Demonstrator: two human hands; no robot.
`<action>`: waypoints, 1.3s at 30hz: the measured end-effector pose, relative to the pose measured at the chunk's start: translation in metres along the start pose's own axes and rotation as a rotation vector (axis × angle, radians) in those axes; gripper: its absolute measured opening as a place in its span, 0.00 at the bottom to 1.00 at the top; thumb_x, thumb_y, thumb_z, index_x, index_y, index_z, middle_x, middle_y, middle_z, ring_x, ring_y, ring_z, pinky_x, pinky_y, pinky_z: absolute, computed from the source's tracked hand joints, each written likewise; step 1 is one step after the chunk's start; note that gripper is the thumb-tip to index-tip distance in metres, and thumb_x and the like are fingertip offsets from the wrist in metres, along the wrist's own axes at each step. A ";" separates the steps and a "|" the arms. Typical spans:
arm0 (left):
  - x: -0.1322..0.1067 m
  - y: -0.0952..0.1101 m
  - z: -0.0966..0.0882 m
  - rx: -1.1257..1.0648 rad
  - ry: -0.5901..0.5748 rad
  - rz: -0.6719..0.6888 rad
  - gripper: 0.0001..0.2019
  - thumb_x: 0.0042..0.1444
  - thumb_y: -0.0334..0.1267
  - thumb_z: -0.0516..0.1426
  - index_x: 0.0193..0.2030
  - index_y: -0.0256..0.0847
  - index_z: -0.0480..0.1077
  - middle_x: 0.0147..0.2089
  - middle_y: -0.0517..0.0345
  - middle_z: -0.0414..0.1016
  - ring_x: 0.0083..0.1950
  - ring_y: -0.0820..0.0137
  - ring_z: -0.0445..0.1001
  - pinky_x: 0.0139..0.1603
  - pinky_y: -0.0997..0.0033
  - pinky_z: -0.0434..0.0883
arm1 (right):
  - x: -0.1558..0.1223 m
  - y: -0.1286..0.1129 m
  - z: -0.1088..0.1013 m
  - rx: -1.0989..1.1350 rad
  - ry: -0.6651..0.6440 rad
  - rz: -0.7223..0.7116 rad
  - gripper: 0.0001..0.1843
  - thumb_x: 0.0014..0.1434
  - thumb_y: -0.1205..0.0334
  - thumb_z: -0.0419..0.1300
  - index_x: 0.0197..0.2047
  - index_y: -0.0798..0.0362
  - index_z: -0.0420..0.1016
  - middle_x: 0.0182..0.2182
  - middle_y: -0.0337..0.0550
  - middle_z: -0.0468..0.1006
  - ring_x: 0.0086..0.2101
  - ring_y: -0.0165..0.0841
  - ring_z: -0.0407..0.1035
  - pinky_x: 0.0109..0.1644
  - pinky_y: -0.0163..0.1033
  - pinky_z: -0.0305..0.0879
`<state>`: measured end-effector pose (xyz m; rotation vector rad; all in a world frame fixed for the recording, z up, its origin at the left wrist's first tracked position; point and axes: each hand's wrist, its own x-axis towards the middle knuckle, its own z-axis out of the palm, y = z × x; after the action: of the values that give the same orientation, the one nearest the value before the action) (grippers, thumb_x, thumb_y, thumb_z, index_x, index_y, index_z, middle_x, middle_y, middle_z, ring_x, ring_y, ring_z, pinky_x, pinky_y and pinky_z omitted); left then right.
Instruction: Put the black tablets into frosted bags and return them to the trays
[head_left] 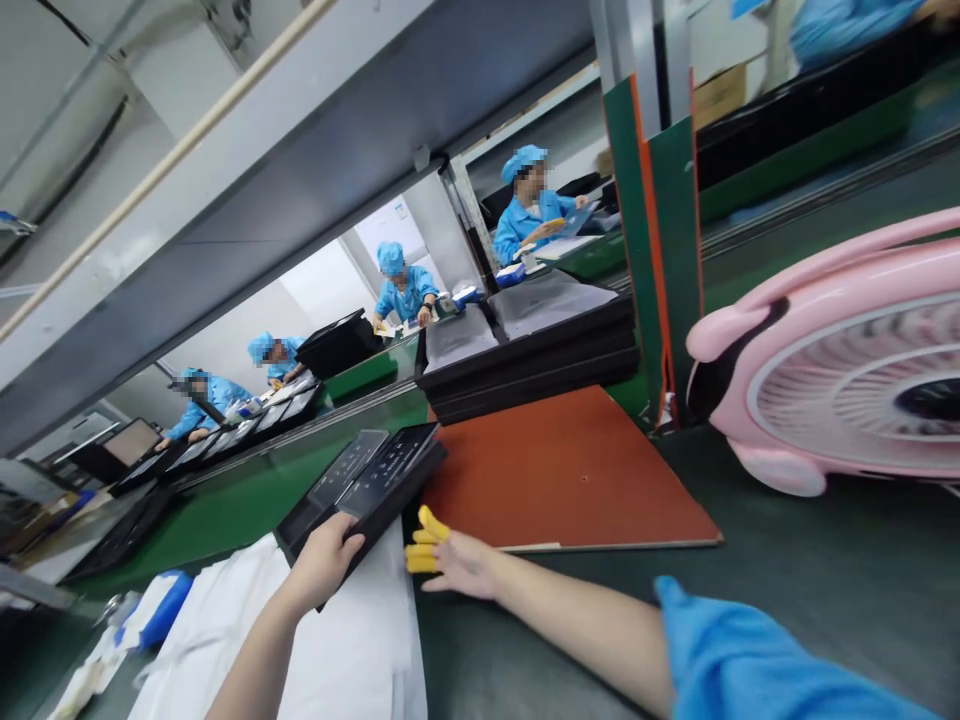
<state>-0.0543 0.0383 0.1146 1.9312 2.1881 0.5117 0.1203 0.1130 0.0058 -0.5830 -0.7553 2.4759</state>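
A black tray point(367, 478) with dark glass panels in it lies tilted at the edge of a white cloth point(352, 650). My left hand point(324, 562) grips the tray's near edge, fingers curled over it. My right hand point(450, 560), with yellow finger cots on its fingertips, reaches under or against the tray's right near corner, beside the orange mat point(562, 470). Its fingers are partly hidden by the tray.
A pink fan point(840, 370) stands at the right. Stacked black trays point(525, 350) sit behind the orange mat. A green conveyor point(247, 490) carries more trays at the left. Several people in blue coats and caps work along the far side. A blue-capped bottle point(161, 610) lies lower left.
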 end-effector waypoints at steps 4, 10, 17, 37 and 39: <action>-0.031 0.022 0.023 -0.177 0.019 0.112 0.09 0.50 0.40 0.53 0.34 0.42 0.73 0.37 0.52 0.75 0.42 0.63 0.72 0.47 0.67 0.66 | 0.013 0.016 0.045 0.265 0.279 -0.125 0.09 0.58 0.60 0.47 0.32 0.53 0.65 0.24 0.40 0.72 0.29 0.32 0.70 0.39 0.40 0.67; -0.013 -0.049 0.045 -0.399 0.783 -0.486 0.24 0.51 0.45 0.53 0.53 0.34 0.61 0.54 0.41 0.65 0.60 0.57 0.60 0.58 0.59 0.60 | -0.030 0.010 0.006 0.351 0.311 -0.219 0.07 0.49 0.69 0.49 0.28 0.54 0.67 0.20 0.41 0.73 0.26 0.32 0.70 0.40 0.39 0.69; -0.003 -0.061 0.062 -1.140 0.678 -0.698 0.29 0.45 0.31 0.59 0.55 0.42 0.54 0.46 0.51 0.69 0.41 0.67 0.74 0.37 0.67 0.74 | -0.118 -0.022 -0.085 0.100 0.377 -0.272 0.08 0.44 0.67 0.54 0.30 0.56 0.72 0.24 0.45 0.77 0.30 0.36 0.73 0.44 0.45 0.69; 0.010 -0.061 0.101 0.232 0.148 -0.430 0.17 0.57 0.45 0.48 0.46 0.35 0.64 0.48 0.44 0.70 0.48 0.61 0.70 0.39 0.69 0.64 | -0.127 -0.109 -0.107 -1.698 0.544 -0.828 0.21 0.52 0.46 0.55 0.45 0.49 0.72 0.40 0.46 0.74 0.39 0.37 0.70 0.44 0.43 0.68; 0.017 -0.063 0.109 0.269 0.111 -0.481 0.18 0.58 0.47 0.47 0.44 0.34 0.65 0.45 0.43 0.71 0.46 0.59 0.71 0.38 0.67 0.63 | -0.110 -0.139 -0.115 -1.862 0.595 -0.766 0.21 0.51 0.48 0.55 0.46 0.48 0.72 0.43 0.46 0.73 0.43 0.39 0.68 0.49 0.45 0.65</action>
<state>-0.0764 0.0638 -0.0083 1.4185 2.7917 0.2576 0.3118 0.1991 0.0300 -1.1281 -2.2229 0.2890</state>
